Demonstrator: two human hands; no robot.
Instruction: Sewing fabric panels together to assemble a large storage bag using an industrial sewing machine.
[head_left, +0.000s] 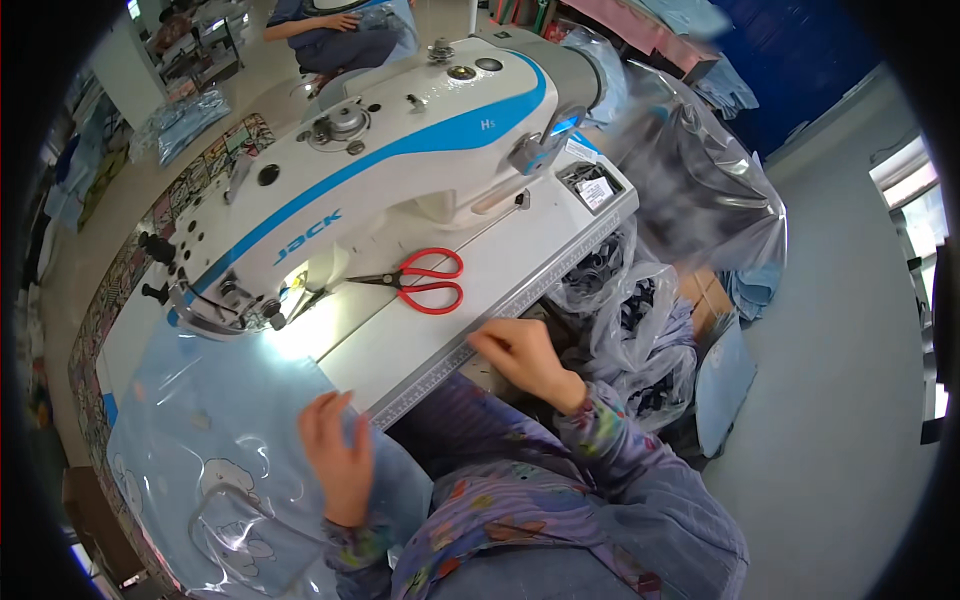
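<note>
Several risks show from how things lie now:

- Left hand (338,455) lies flat on the clear plastic sheet (215,420), fingers (325,412) spread and pressing down, pinching nothing. The sheet is slick and glossy, so it could slide or skew under the palm, and a seam fed that way would likely wander.
- Sheet and the pale blue printed fabric (235,500) under it spread over the near-left of the worktop (420,340), with their far edge just beside the needle area (290,300) of the white and blue sewing machine (380,170). The two layers may creep against each other, since only one hand holds them.
- Right hand (520,355) rests at the worktop's front edge by the ruler strip (500,310), fingers loosely curled and holding nothing that I can see. It is well apart from the sheet, so any bunching near the needle would probably go uncorrected.
- Red-handled scissors (425,282) lie closed on the worktop, tips pointing at the needle area. Cloth dragged over them could snag, or a hand sweeping across could knock them.
- Bright glare on the plastic near the needle hides its edge, so fingers could stray too close.
- Bagged goods (640,330) hang close by the right elbow and could catch a sleeve.
</note>
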